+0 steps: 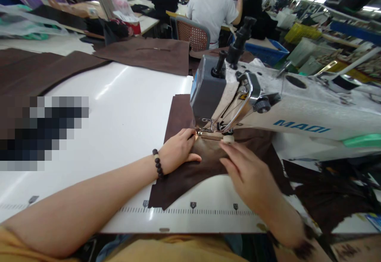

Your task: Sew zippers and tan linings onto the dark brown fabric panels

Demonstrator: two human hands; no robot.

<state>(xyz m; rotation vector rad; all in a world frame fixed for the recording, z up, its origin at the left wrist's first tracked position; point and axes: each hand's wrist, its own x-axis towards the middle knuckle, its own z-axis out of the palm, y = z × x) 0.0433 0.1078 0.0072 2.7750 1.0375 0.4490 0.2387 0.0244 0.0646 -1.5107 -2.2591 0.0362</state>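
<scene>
A dark brown fabric piece lies on the white table under the head of a sewing machine. My left hand rests flat on the fabric, left of the needle area, its fingertips close to the presser foot and its thumb stretched out. On the right, my right hand lies with fingers extended on the fabric, fingertips beside a small pale round part below the needle. The machine head partly covers the fabric's far side.
More brown fabric pieces lie along the table's far side. Dark scraps sit at the right. A ruler scale runs along the front edge of the white table. A seated person works beyond, near a blue bin.
</scene>
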